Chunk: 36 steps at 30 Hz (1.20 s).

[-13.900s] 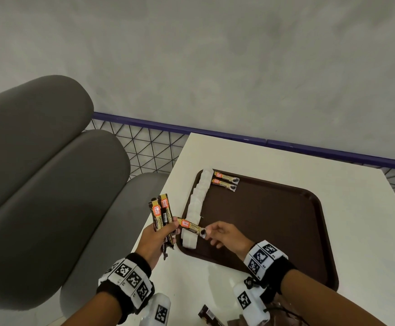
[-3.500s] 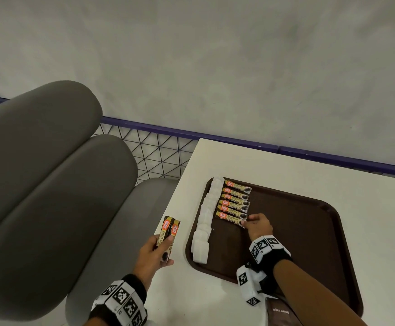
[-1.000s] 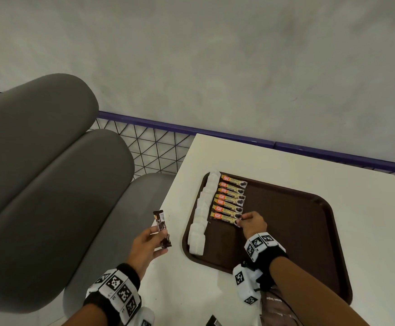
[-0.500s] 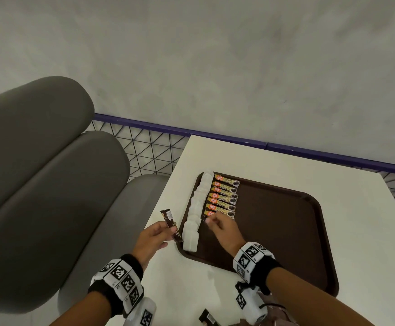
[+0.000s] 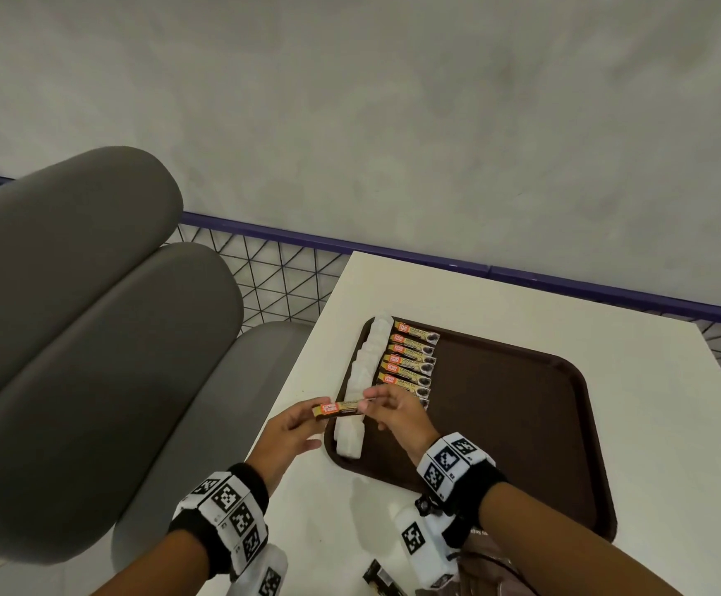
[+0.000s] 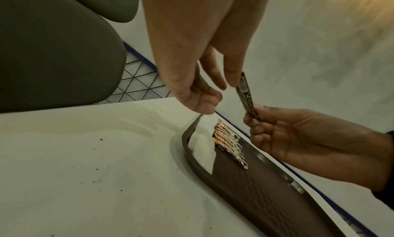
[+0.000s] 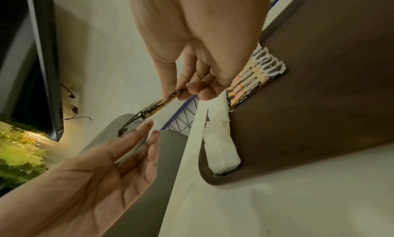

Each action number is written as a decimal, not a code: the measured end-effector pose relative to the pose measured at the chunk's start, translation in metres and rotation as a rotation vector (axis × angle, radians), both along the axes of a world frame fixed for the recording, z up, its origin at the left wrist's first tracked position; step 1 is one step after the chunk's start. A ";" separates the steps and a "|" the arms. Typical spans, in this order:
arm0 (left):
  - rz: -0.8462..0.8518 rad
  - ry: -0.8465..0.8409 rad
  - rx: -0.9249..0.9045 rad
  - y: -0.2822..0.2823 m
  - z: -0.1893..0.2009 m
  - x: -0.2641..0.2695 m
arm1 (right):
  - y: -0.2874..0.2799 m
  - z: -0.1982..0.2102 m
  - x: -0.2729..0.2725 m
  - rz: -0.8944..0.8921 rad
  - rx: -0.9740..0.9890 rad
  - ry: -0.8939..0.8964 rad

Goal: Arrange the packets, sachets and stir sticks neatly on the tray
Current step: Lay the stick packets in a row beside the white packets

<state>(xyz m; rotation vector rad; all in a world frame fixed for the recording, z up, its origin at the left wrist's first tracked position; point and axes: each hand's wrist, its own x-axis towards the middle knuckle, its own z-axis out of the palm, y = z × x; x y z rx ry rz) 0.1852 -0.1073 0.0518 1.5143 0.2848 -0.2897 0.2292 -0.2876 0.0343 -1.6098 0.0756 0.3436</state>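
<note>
The right hand [image 5: 397, 417] pinches a coffee sachet [image 5: 338, 409] by one end. The sachet runs toward nine o'clock from that pinch, its far end resting on the loosely extended fingers of the left hand [image 5: 286, 436], above the tray [image 5: 522, 423].

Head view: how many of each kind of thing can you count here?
Gold sachets laid on the tray: 7 (nearest partly hidden)
Gold sachet pinched by the right hand: 1
Tray: 1
White packets: too merged to count
Total counted: 9
</note>
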 end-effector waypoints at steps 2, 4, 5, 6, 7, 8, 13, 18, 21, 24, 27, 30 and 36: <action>0.063 0.050 -0.070 0.001 0.000 0.001 | -0.004 0.002 0.001 -0.063 0.025 -0.027; 0.107 0.094 -0.136 0.001 0.001 0.002 | -0.005 0.004 0.000 -0.102 0.037 -0.049; 0.116 0.106 -0.155 0.001 0.000 0.003 | -0.006 0.004 -0.001 -0.110 0.036 -0.057; 0.116 0.109 -0.155 0.000 0.000 0.004 | -0.006 0.004 -0.002 -0.111 0.032 -0.064; 0.111 0.099 -0.136 0.000 -0.001 0.004 | -0.006 0.003 -0.004 -0.109 0.028 -0.067; 0.105 0.083 -0.114 -0.001 -0.002 0.004 | -0.006 0.003 -0.005 -0.109 0.028 -0.064; 0.109 0.037 -0.074 -0.001 -0.007 0.005 | -0.010 -0.001 -0.011 -0.108 0.123 0.019; 0.093 0.034 -0.054 -0.001 -0.011 0.007 | -0.020 -0.009 -0.017 -0.038 0.093 0.057; 0.083 0.062 -0.054 -0.003 -0.013 0.006 | -0.028 -0.016 -0.012 -0.108 -0.036 0.029; 0.096 0.068 -0.043 -0.001 -0.014 0.006 | -0.042 -0.024 -0.001 -0.281 -0.158 0.015; 0.117 0.067 -0.030 0.004 -0.017 0.006 | -0.054 -0.027 0.007 -0.325 -0.285 0.012; 0.147 0.081 -0.029 0.011 -0.022 0.005 | -0.058 -0.029 0.010 -0.284 -0.401 -0.001; 0.143 0.091 -0.017 0.019 -0.031 0.003 | -0.057 -0.040 0.019 -0.276 -0.524 0.061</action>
